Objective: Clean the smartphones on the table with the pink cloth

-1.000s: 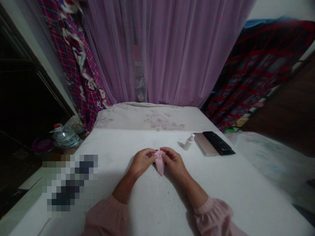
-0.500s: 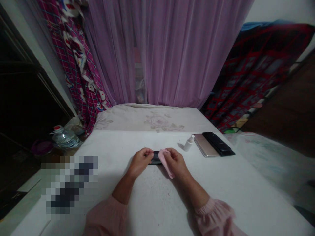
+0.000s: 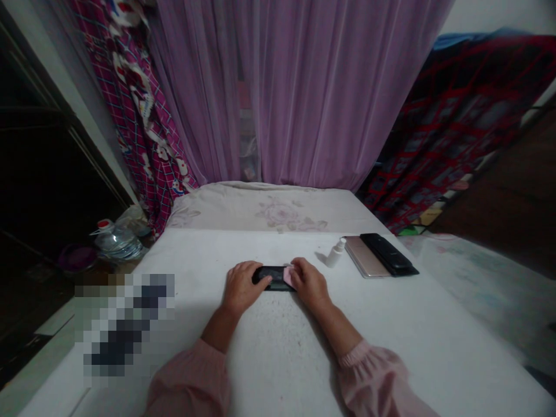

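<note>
Left hand closed over the left end of a slim black smartphone on a white bed sheet; right hand clenching a pink cloth against the phone's right end; small white plastic bottle beyond, its label unreadable.

1. A sheer purple curtain spans the far side.
2. A pink plaid cloth hangs far left; a dark red-patterned cloth hangs far right.
3. A dark doorway stands left.
4. A brown wooden panel leans right.
5. The light is dim.
</note>
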Motion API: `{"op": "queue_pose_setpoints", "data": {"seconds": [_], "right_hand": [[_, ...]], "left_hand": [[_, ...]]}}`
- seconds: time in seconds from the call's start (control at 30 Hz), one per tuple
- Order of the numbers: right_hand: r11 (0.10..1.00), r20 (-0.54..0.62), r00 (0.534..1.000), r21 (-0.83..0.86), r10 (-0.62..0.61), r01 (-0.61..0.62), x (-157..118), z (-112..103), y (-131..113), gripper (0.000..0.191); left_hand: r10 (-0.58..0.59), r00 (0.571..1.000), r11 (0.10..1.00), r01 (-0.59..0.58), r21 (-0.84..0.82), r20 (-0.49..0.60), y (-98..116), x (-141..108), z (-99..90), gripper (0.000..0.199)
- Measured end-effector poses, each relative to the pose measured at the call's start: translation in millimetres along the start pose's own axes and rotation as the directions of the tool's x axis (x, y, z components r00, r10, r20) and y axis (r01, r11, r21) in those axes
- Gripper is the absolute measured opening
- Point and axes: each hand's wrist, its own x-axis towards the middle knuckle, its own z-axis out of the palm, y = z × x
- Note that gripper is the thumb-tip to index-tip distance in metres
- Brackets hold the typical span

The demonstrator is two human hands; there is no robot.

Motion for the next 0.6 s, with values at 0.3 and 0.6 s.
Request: {"op": "queue_pose_setpoints", "data": {"seconds": [0.3,0.6], "right_hand": [[0.923,0.022,0.936,-0.157,-0.351,0.35,-7.2,-6.5,-3.9,0.024],[0.859,-0.024,0.867,-0.153,-0.497,0.488,-16.6,1.5,3.6,0.027]], "left_hand": [[0.059,0.992,0.997,-0.065,0.052,0.114,-3.2,-1.9,-4.2,0.048],[0.081,0.981,0.993,-0.095,0.073,0.179,-12.8,-1.3,-3.8,0.058]]}}
